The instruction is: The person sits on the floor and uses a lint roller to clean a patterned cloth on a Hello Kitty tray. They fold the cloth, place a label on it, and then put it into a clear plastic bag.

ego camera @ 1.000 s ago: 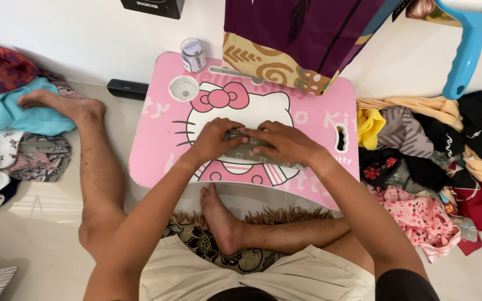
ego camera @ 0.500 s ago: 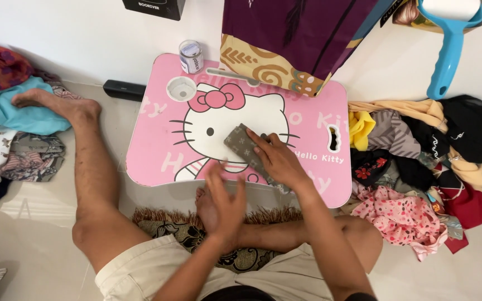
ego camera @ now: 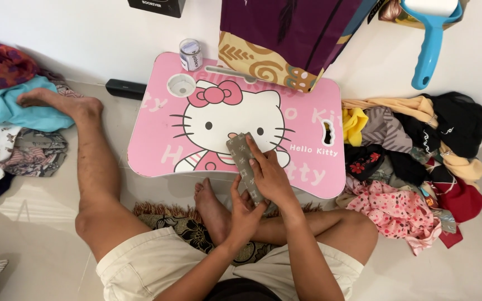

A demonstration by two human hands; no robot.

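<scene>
A folded grey patterned cloth (ego camera: pixel 241 153) lies as a narrow strip across the front edge of the pink cartoon-cat lap table (ego camera: pixel 168 134). My right hand (ego camera: pixel 269 173) presses flat on the strip's middle. My left hand (ego camera: pixel 245 212) grips its lower end, which hangs off the table edge above my crossed foot. Part of the strip is hidden under both hands.
A small jar (ego camera: pixel 190 54) and a white round cup recess (ego camera: pixel 181 85) sit at the table's back left. Clothes are heaped to the right (ego camera: pixel 414 167) and to the left (ego camera: pixel 6 111). A purple patterned cloth (ego camera: pixel 285 33) hangs behind the table, with a blue lint roller (ego camera: pixel 428 44) beside it.
The cloth went from a wider pad under both hands to a narrow strip drawn toward the table's front edge. My left hand left the table, then took the strip's lower end.
</scene>
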